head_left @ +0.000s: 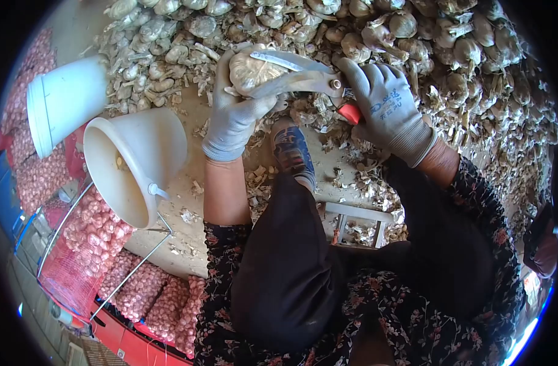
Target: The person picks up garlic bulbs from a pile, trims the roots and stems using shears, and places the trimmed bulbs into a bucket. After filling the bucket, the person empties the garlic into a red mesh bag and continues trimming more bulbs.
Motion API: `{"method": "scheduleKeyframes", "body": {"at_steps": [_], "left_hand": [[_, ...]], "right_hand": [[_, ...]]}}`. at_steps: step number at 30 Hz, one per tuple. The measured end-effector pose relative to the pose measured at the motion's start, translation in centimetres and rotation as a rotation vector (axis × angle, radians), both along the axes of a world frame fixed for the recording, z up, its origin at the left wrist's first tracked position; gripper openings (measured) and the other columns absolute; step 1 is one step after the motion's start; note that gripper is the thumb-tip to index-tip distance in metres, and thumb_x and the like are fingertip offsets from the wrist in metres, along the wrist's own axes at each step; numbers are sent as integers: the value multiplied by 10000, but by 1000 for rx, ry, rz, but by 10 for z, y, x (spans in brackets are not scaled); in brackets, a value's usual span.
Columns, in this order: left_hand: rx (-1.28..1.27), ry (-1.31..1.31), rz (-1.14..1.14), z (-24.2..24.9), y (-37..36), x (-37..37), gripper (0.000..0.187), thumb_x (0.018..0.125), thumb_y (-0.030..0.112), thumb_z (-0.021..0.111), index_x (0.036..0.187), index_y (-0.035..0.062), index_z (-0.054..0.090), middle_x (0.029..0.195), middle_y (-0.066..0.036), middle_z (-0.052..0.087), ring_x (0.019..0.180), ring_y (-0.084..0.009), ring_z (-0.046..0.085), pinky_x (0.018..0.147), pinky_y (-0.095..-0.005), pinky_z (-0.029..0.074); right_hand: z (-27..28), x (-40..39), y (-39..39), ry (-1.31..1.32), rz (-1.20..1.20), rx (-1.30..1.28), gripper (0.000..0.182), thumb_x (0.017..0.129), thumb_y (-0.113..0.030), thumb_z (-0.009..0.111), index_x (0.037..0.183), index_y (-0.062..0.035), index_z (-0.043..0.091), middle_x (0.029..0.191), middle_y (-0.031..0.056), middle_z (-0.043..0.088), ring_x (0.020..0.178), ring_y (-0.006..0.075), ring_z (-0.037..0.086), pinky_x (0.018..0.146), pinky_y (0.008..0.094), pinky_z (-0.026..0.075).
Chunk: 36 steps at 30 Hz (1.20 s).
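In my gloved left hand point(230, 125) is a garlic bulb point(249, 74), with the fingers wrapped round its side. My right hand point(385, 107), also gloved, is closed on the pruning shears point(312, 82), whose red handle point(350, 113) shows below the fingers. The shears' jaws are spread and reach left to the bulb, one blade across its top and the other along its lower side. Both hands are held above my shoe, in front of the heaped garlic point(407, 52).
To the left, a white bucket point(172, 140) is tilted toward me, with a second pale bucket point(78, 91) behind it. Net bags full of garlic point(132, 287) stand at lower left beside a metal frame point(135, 265). Dry skins litter the floor point(184, 189) around a metal stool point(358, 210).
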<state>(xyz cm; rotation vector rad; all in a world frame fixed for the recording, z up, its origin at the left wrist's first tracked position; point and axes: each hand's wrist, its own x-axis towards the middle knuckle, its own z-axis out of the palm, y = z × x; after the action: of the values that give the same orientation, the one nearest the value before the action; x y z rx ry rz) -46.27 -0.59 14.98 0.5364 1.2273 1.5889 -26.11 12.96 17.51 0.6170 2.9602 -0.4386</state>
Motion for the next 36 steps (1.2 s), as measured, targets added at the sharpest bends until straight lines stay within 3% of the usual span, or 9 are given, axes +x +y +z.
{"method": "scheduleKeyframes", "body": {"at_steps": [3, 6, 9, 19, 25, 28, 30, 33, 36], "left_hand": [[-89, 24, 4, 8, 4, 6, 788, 665, 12, 672, 1350, 25, 282, 1081, -158, 562, 848, -230, 646, 644, -324, 562], [-156, 348, 44, 8, 9, 12, 752, 633, 62, 756, 1257, -4, 341, 1142, -135, 486, 1026, -169, 518, 882, -298, 466], [-180, 666, 43, 5, 15, 16, 758, 622, 125, 789, 1237, -17, 368, 1118, -148, 506, 998, -192, 537, 873, -316, 475], [-276, 909, 57, -1, 27, 26, 748, 604, 158, 816, 1195, -49, 407, 1046, -147, 555, 909, -207, 575, 817, -317, 498], [-161, 109, 139, -9, 16, 23, 666, 676, 97, 748, 1241, -16, 412, 1070, -123, 566, 929, -194, 606, 742, -303, 533], [101, -378, 175, -30, 2, 10, 573, 795, 179, 690, 1290, 56, 427, 1168, -78, 570, 995, -272, 615, 685, -326, 536], [213, -517, 138, -41, -3, 4, 585, 810, 182, 685, 1323, 103, 415, 1219, -59, 549, 1033, -284, 590, 747, -338, 515], [439, -758, 33, -48, -7, 6, 602, 839, 212, 669, 1366, 136, 389, 1306, -46, 504, 1115, -323, 545, 863, -381, 494], [377, -717, -19, -42, -6, 12, 594, 844, 224, 645, 1353, 73, 377, 1255, -175, 523, 1145, -356, 537, 864, -504, 523]], "right_hand": [[1, 6, -1, -46, -43, -15, 680, 778, -350, 647, 1302, -14, 375, 979, 156, 560, 921, 299, 575, 811, 417, 442], [-1, 10, -2, -105, -47, 74, 678, 814, -391, 589, 1312, 11, 362, 975, 162, 566, 912, 292, 573, 798, 428, 442], [1, 11, -5, -158, -46, 8, 679, 814, -388, 587, 1309, 18, 362, 967, 169, 566, 923, 292, 572, 797, 422, 443], [-31, 14, -3, -85, 20, -99, 409, 824, -271, 575, 1064, 34, 447, 816, 189, 582, 689, 321, 626, 612, 419, 495], [-61, 27, 27, -41, -405, -567, 222, 849, -207, 573, 879, -20, 457, 626, 184, 565, 589, 361, 608, 569, 465, 470], [-43, 48, 21, 39, -275, -707, 210, 833, -188, 608, 869, -29, 477, 681, 135, 585, 601, 274, 609, 579, 406, 477], [-10, 43, 13, -191, -293, -1043, 213, 822, -151, 633, 927, -27, 495, 754, 79, 585, 652, 178, 592, 605, 340, 478], [-16, 44, -3, 19, -219, -1313, 367, 830, -312, 639, 981, -21, 472, 739, 105, 582, 717, 216, 612, 678, 363, 475], [-17, 30, 0, -73, -183, -1299, 284, 829, -216, 654, 969, -22, 500, 808, 95, 549, 758, 186, 557, 689, 337, 452]]}}
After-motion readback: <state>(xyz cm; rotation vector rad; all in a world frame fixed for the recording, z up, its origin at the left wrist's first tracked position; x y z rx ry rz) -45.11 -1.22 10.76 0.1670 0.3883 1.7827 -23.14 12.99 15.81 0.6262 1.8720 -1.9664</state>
